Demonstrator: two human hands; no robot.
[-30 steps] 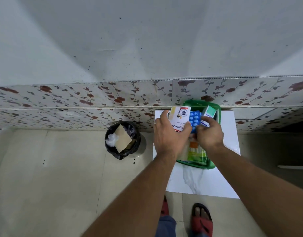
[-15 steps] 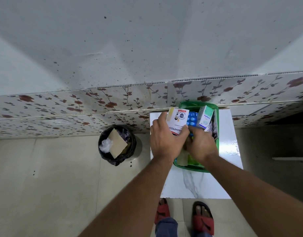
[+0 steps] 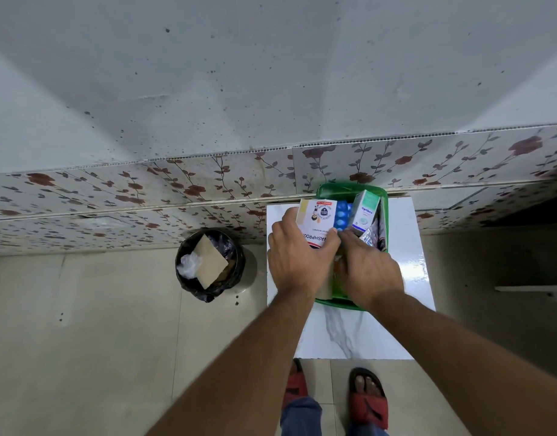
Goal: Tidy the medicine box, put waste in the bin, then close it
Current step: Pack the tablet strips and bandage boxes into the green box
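The green medicine box (image 3: 352,187) stands on a white marble-look table (image 3: 411,278) against the wall. My left hand (image 3: 297,262) grips a white washproof-plaster carton (image 3: 318,221) upright at the box's left side. Over the near half of the box, my right hand (image 3: 370,272) has its fingertips pushed down among the contents beside a blue blister pack (image 3: 342,215); what they touch is hidden. A green-and-white Optibex carton (image 3: 365,209) stands upright in the box, free of both hands. Silver foil strips (image 3: 370,236) lean at the right side.
A round bin with a black liner (image 3: 209,262) sits on the tiled floor left of the table, holding a piece of cardboard (image 3: 209,261) and crumpled plastic. My feet in red sandals (image 3: 368,398) stand at the table's near edge. The flowered wall panel runs behind.
My right hand has let go of the green-and-white carton, which now stands in the box, and has dropped lower into the contents. My left hand still holds the white carton.
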